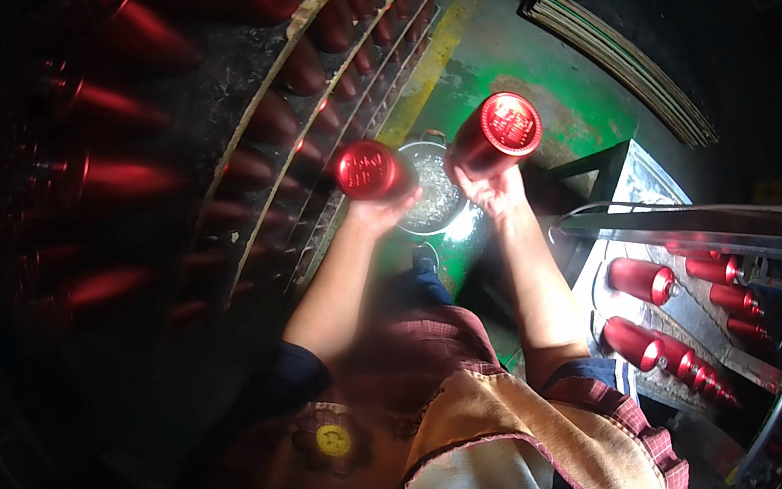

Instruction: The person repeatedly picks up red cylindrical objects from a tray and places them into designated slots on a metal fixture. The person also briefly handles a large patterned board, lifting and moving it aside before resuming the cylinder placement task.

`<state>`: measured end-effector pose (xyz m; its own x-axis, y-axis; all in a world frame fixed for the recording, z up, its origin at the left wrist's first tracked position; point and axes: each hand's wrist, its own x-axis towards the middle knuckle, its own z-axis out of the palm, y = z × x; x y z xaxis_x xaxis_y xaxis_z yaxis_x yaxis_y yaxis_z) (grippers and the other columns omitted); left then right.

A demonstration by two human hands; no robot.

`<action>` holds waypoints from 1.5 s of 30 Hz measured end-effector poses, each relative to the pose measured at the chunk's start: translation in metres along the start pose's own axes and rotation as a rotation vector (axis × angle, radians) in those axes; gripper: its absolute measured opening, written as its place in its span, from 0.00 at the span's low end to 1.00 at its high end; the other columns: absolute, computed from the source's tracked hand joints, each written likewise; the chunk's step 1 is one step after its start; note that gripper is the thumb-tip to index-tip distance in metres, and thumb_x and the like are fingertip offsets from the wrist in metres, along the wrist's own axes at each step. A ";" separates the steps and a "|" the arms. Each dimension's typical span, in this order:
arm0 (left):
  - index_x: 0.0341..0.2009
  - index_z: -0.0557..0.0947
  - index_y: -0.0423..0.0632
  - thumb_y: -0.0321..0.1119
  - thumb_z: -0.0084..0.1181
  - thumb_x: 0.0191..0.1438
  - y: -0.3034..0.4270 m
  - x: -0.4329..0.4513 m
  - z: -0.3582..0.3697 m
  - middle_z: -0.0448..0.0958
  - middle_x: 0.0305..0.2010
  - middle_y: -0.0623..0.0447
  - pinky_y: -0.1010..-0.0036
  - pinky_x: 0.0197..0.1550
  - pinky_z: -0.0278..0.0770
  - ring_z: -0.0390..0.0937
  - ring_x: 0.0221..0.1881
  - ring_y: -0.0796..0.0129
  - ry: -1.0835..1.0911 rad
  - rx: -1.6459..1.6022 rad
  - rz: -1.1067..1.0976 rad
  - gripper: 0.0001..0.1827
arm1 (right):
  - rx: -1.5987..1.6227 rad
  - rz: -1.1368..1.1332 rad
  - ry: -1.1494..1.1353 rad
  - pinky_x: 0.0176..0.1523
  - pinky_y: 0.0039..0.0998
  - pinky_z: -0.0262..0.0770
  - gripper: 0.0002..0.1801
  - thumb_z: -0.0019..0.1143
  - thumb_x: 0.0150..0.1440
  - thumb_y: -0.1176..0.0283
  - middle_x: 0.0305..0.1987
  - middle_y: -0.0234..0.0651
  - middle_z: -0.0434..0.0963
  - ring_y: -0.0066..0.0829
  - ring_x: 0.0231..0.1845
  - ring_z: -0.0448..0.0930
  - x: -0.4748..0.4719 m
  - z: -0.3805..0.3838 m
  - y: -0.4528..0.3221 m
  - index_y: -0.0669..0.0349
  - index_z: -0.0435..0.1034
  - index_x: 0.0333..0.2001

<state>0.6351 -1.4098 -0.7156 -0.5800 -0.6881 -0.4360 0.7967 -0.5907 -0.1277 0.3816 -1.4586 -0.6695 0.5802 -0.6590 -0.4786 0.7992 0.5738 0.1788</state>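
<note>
My left hand [384, 212] grips a shiny red metallic bottle [366, 169], its embossed round base turned up toward me. In my right hand [494, 190] is a second red bottle [500, 133], also with its embossed base facing up; my fingers wrap its lower part. Both bottles are held in the air, apart from each other. Between and below them a round pail [429, 201] with a pale rim stands on the floor, its inside glinting. The far ends of both bottles are hidden from me.
On my left rises a rack of boards [270, 113] packed with rows of red bottles [121, 174]. A metal-framed stand [712, 330] on my right carries more red bottles [640, 280] lying sideways. Stacked boards [615, 65] are beyond. The green floor [550, 90] has a yellow line [438, 54].
</note>
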 end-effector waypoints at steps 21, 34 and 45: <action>0.51 0.84 0.54 0.30 0.69 0.46 0.027 -0.265 0.293 0.73 0.58 0.46 0.60 0.60 0.68 0.69 0.57 0.50 0.746 2.102 1.934 0.24 | -2.300 -1.576 -0.770 0.54 0.44 0.75 0.27 0.70 0.47 0.60 0.53 0.43 0.69 0.49 0.58 0.66 0.042 0.365 0.224 0.33 0.76 0.54; 0.53 0.81 0.48 0.29 0.70 0.45 0.054 -0.226 0.284 0.66 0.62 0.38 0.54 0.66 0.60 0.60 0.66 0.43 0.842 1.916 2.093 0.26 | -2.307 -1.402 -1.031 0.72 0.53 0.53 0.37 0.68 0.48 0.64 0.75 0.57 0.49 0.60 0.72 0.53 0.057 0.353 0.219 0.38 0.68 0.65; 0.56 0.79 0.52 0.26 0.68 0.45 0.048 -0.224 0.288 0.55 0.74 0.39 0.47 0.72 0.48 0.49 0.74 0.39 0.953 1.909 2.165 0.30 | -2.190 -1.329 -0.822 0.72 0.54 0.53 0.65 0.78 0.39 0.71 0.76 0.59 0.40 0.65 0.73 0.49 0.065 0.279 0.215 0.55 0.41 0.75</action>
<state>0.7548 -1.4055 -0.3675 0.3456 -0.4944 0.7976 -0.9084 0.0368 0.4164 0.6354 -1.5139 -0.4221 0.5546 -0.5252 0.6454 -0.1890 -0.8349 -0.5170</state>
